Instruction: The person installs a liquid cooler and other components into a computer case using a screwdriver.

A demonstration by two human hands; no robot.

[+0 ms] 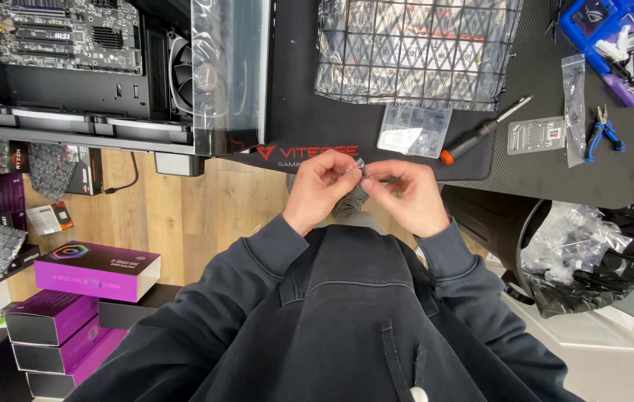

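Your left hand (322,187) and right hand (404,195) both pinch one small clear packet (356,170), lying crosswise between them, just below the black mat (309,112).

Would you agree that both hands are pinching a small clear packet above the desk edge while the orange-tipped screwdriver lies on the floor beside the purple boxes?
Not quite. The head view shows the screwdriver lying on the black desk mat, beside a small clear bag, not on the floor. The rest holds: the left hand and right hand pinch a small clear packet together above the desk edge.
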